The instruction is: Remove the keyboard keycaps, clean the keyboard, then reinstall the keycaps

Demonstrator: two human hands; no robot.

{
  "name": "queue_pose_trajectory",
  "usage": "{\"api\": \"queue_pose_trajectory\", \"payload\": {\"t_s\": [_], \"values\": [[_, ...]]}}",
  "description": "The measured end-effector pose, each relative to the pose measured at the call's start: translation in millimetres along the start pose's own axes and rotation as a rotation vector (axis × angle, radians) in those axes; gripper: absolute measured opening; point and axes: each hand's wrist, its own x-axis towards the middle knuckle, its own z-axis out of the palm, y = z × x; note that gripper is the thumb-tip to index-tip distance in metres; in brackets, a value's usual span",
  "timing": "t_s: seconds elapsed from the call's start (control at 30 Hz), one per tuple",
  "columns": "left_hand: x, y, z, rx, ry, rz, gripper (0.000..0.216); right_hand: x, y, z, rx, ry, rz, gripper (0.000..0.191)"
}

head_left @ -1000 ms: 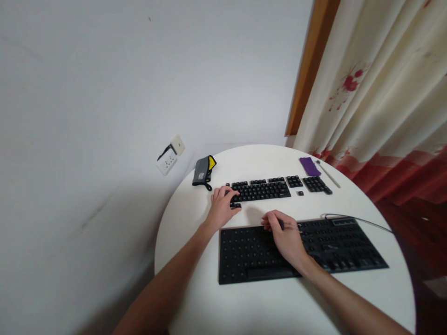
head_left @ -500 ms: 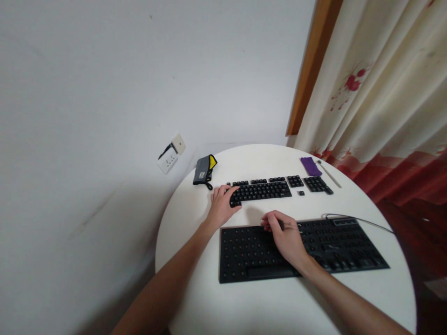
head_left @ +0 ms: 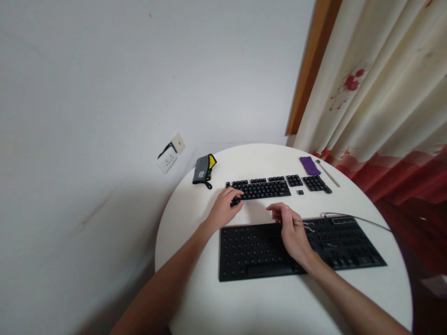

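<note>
Both hands work over a round white table (head_left: 209, 307), the left hand (head_left: 225, 207) at the left end of the dark loose keycaps (head_left: 267, 190), its thumb and fingers slightly parted around the end ones, though whether it grips any cannot be told. The right hand (head_left: 292, 228) hovers over the back edge of the black keyboard base (head_left: 256, 246), its fingers loosely curled around a thin wire tool (head_left: 304, 224) whose prongs poke out to the right. The base lies nearest the person, a cable (head_left: 356, 217) running from its back edge; the keycaps sit in rows and blocks beyond it, with a single keycap (head_left: 300, 192) apart. Farther back are a grey-and-yellow cloth (head_left: 201, 170) on the left and a purple cloth (head_left: 309, 165) beside a slim white stick (head_left: 328, 174) on the right
</note>
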Motion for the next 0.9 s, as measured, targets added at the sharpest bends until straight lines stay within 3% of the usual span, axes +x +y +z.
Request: {"api": "queue_pose_trajectory", "payload": {"t_s": [0.13, 0.3, 0.43, 0.6, 0.73, 0.9], "values": [[-6, 22, 3, -0.109, -0.237, 0.156, 0.014, 1, -13, -9, -0.106, -0.024, -0.218, 0.041], [-12, 43, 9, -0.079, -0.379, 0.240, 0.014, -3, -25, -10, -0.162, -0.280, -0.199, 0.031], [-12, 44, 9, -0.117, -0.427, 0.278, 0.012, -14, -30, -11, -0.351, -0.519, -0.328, 0.027], [-13, 41, 9, -0.128, -0.435, 0.286, 0.021, -32, -15, -24, -0.658, -0.759, -0.466, 0.022], [-13, 40, 10, -0.130, -0.436, 0.277, 0.021, -41, 1, -34, -0.789, -0.828, -0.513, 0.031], [-13, 40, 10, -0.137, -0.437, 0.264, 0.021, -46, 14, -34, -0.826, -0.813, -0.582, 0.015]]}}
